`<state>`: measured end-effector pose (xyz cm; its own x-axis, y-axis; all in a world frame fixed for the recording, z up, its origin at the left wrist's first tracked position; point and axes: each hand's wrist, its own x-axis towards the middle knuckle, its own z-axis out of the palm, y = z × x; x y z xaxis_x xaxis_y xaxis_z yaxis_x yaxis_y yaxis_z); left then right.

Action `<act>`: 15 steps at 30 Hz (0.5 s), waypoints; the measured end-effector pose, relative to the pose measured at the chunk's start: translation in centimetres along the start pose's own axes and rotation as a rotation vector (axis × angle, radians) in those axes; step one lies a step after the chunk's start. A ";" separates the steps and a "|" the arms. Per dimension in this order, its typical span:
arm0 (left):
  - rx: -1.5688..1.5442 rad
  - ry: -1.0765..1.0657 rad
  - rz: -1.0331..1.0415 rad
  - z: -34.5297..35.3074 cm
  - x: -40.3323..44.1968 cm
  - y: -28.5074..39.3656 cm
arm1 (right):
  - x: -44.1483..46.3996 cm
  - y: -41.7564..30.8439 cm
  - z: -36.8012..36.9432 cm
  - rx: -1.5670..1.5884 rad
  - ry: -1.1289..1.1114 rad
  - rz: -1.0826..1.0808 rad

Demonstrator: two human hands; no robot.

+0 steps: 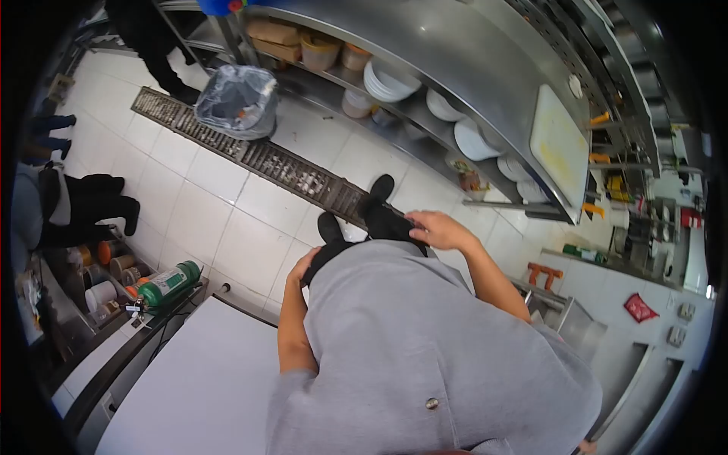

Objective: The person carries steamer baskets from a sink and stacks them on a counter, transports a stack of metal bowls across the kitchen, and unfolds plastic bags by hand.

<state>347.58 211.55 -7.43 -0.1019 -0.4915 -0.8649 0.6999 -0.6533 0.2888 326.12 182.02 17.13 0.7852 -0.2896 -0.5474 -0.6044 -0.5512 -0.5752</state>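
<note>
Floor: white tile (258, 239), running beneath everything.
Counter: stainless steel (470, 68), long, crossing the upper right, with shelves under its top.
Shirt: grey (409, 318), worn by the person, filling the lower middle.
Panel: white, flat (205, 379), lower left, just beside the left sleeve.
Co-workers: one person in dark legwear (95, 205) at the left edge; a second, in black (144, 34), at the upper left.
Drain: metal grating (296, 171), set in the floor, ahead of the feet.
Bin: lined with a clear bag (239, 87), standing at the grating, some orange scraps inside.
Board: white, stained yellow (557, 148), lying at the counter's near end.
Trousers: black (390, 227), below the shirt hem, between the two hands.
Hands, two: right hand (440, 230), fingers bent, at the trousers on the right hip; left hand (302, 265), at the trousers on the left hip (partly turned from view). Whether either grips cloth or merely rests, I cannot tell.
Bowls: white, stacked (390, 82), under the counter top.
Cylinder: green, white-labelled (170, 283), left.
Shoes: black pair (381, 187).
Packet: red (641, 307), far right.
Button: one, on the shirt (432, 403).
</note>
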 end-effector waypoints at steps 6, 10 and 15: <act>-0.228 0.142 0.115 -2.7 -0.1 -6.8 | -0.5 2.5 2.7 0.004 0.076 0.109; -0.162 0.186 0.116 -5.1 1.4 -9.2 | -1.2 4.5 5.4 0.016 0.066 0.106; 0.131 0.271 0.237 -9.5 6.9 -11.0 | -1.4 4.0 6.0 -0.003 -0.072 0.218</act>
<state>345.93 220.80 -20.48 0.2545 -0.4790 -0.8401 0.5836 -0.6166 0.5284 321.76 184.93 11.91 0.6239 -0.3455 -0.7010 -0.7585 -0.4838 -0.4366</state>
